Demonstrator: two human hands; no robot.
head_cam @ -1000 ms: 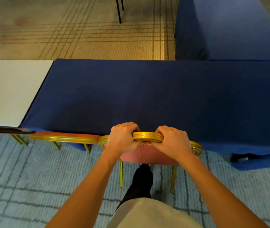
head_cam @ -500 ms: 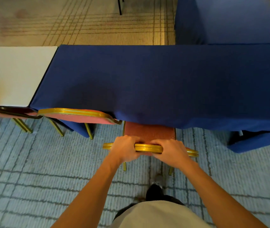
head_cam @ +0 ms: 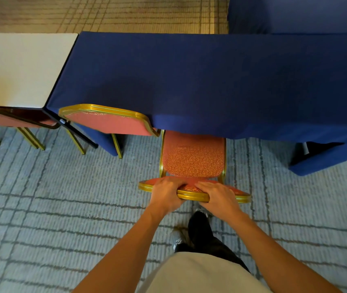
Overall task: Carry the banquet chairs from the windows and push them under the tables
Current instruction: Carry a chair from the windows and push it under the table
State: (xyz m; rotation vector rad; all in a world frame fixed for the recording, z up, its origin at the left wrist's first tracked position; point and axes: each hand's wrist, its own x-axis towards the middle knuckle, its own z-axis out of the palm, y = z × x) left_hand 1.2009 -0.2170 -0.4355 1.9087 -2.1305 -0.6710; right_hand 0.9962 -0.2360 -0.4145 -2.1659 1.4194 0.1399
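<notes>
Banquet chair [head_cam: 193, 159] in red patterned fabric with a gold frame stands on the pale grid-lined carpet [head_cam: 41, 197] straight in front of me, its seat partly under the hanging edge of the blue tablecloth [head_cam: 210, 81], its backrest toward me and clear of the table. I can read no writing, brand or label anywhere; a small pale tag on the black table leg [head_cam: 71, 127] to the left is too small to make out.

To the left a second gold-framed chair [head_cam: 107, 121] sits with its backrest against the cloth's edge, its near corner just beside my chair's seat. Further left a third chair [head_cam: 10, 119] stands at the bare white table [head_cam: 20, 66], which butts against the blue-covered one. Another blue-draped table [head_cam: 295, 13] lies beyond at upper right, and a fold of blue cloth [head_cam: 324, 161] hangs down to the floor at right, near my chair but apart from it. Beige carpet [head_cam: 105, 15] shows past the tables.

Both my arms reach forward and down, forearms bare. My left hand [head_cam: 165, 195] and right hand [head_cam: 219, 195] are set side by side on the top rail of the backrest, both closed around it: fingers curled over the far side onto the red fabric, palms wrapping the gold edge. A short stretch of gold rail shows between them. Below, my dark trouser leg and shoe [head_cam: 200, 225] step forward behind the chair.
</notes>
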